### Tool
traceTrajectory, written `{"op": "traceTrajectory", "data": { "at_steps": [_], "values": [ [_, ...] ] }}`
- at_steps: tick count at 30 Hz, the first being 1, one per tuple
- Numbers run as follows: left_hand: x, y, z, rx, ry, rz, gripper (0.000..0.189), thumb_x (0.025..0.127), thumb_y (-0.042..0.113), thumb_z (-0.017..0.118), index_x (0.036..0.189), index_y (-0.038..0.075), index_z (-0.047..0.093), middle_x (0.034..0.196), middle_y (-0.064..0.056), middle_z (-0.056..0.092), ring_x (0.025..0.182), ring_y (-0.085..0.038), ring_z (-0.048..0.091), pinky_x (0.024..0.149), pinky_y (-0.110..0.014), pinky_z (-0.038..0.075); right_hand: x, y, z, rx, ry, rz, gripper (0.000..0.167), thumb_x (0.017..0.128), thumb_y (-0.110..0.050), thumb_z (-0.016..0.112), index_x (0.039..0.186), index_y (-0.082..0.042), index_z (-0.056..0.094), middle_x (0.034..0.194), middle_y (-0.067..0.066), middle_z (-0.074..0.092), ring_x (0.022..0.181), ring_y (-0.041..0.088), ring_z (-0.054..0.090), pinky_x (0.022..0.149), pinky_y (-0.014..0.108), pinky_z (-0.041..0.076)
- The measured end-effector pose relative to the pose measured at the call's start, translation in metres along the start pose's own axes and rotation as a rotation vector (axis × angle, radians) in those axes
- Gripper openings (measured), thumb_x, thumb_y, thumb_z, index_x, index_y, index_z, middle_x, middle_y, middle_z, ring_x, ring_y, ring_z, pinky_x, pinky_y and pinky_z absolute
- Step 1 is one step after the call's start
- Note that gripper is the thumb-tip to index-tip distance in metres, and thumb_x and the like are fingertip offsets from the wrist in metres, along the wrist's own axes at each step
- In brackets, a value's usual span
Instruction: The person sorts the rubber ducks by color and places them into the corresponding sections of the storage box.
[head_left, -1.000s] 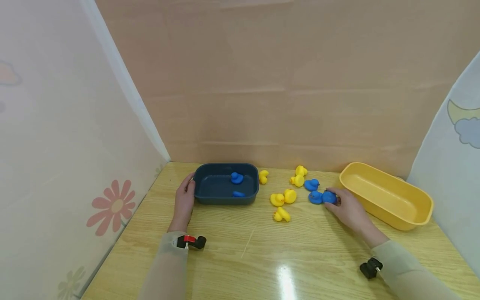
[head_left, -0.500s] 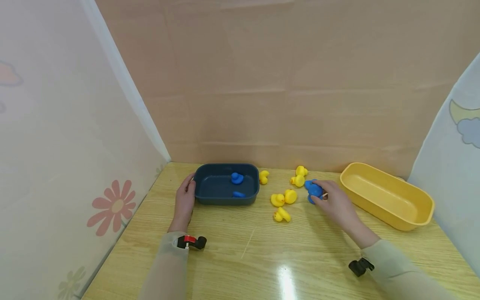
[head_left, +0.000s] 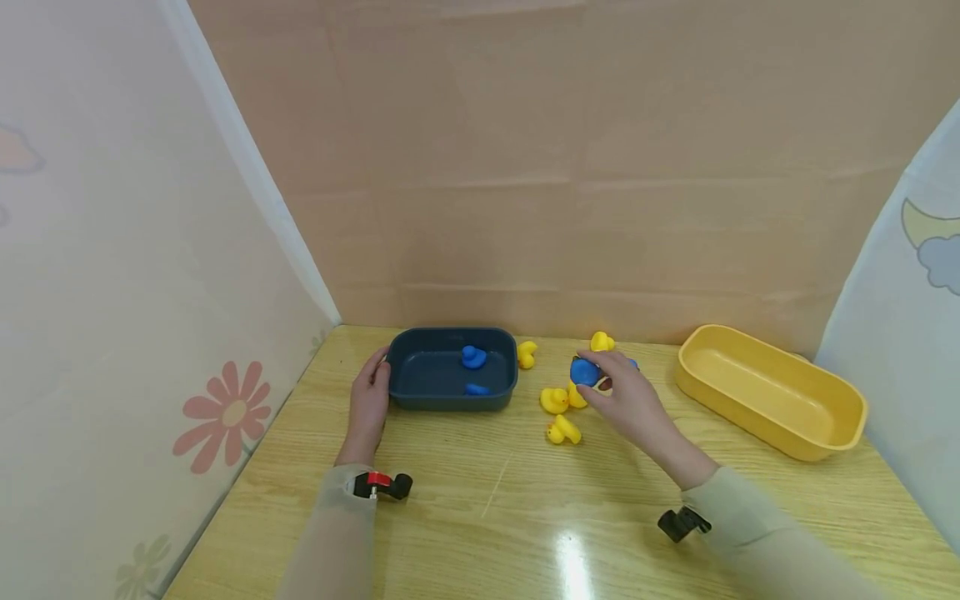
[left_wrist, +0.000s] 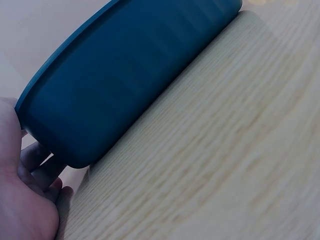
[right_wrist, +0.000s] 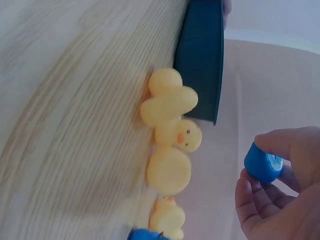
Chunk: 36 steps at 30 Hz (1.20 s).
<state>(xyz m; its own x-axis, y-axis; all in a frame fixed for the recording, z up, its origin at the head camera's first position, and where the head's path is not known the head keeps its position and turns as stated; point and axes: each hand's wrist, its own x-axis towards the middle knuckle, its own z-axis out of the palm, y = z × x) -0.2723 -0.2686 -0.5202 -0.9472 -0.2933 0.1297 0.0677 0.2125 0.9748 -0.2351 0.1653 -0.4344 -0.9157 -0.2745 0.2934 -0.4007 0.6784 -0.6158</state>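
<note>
In the head view my right hand [head_left: 626, 400] pinches a blue toy duck [head_left: 584, 372] between thumb and fingers, above the yellow ducks. The right wrist view shows this duck [right_wrist: 263, 164] raised, its flat base turned partly toward the camera. My left hand [head_left: 369, 400] grips the left end of the dark blue bin [head_left: 450, 402], thumb by the rim and fingers along the end wall. Inside the bin lie a blue duck [head_left: 473, 357] and another blue piece [head_left: 477, 389], partly hidden by the front wall. Part of a blue duck [head_left: 633, 364] shows behind my right hand.
Several yellow ducks stand or lie about mid-table, one [head_left: 563, 430] nearest the front and one [head_left: 527, 354] close to the bin's right end. A yellow bin [head_left: 806, 446] sits angled at the right. A papered wall [head_left: 480, 308] borders the table's back.
My right hand has lifted the blue duck from beside the other blue ducks and carried it left over the yellow ducks. My left hand and the dark bin have stayed put.
</note>
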Motion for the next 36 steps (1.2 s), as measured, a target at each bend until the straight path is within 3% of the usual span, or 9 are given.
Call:
{"op": "traceTrajectory", "data": {
  "at_steps": [8, 21, 36],
  "values": [
    [0.001, -0.002, 0.0, 0.011, 0.009, 0.006, 0.047, 0.12, 0.032, 0.049, 0.163, 0.017, 0.056, 0.17, -0.009, 0.048, 0.16, -0.03, 0.038, 0.13, -0.052, 0.031, 0.017, -0.022, 0.021, 0.054, -0.015, -0.052, 0.053, 0.102, -0.008, 0.079, 0.152, 0.0, 0.062, 0.141, 0.021, 0.064, 0.101, 0.029, 0.068, 0.092, 0.051, 0.062],
    [-0.001, -0.001, 0.001, 0.003, 0.003, 0.002, 0.047, 0.12, 0.033, 0.049, 0.164, 0.019, 0.055, 0.17, -0.008, 0.047, 0.16, -0.031, 0.038, 0.13, -0.052, 0.032, 0.039, -0.042, 0.05, 0.107, -0.07, -0.043, 0.054, 0.103, -0.011, 0.08, 0.153, -0.001, 0.062, 0.141, 0.018, 0.064, 0.104, 0.03, 0.069, 0.095, 0.051, 0.062],
    [-0.001, -0.002, -0.001, 0.002, -0.008, 0.005, 0.048, 0.12, 0.034, 0.049, 0.164, 0.018, 0.055, 0.17, -0.008, 0.047, 0.161, -0.031, 0.037, 0.131, -0.052, 0.03, 0.055, -0.054, 0.072, 0.06, -0.117, 0.033, 0.058, 0.104, -0.02, 0.08, 0.157, -0.009, 0.061, 0.142, 0.015, 0.065, 0.115, 0.032, 0.067, 0.1, 0.048, 0.061]
  ]
}}
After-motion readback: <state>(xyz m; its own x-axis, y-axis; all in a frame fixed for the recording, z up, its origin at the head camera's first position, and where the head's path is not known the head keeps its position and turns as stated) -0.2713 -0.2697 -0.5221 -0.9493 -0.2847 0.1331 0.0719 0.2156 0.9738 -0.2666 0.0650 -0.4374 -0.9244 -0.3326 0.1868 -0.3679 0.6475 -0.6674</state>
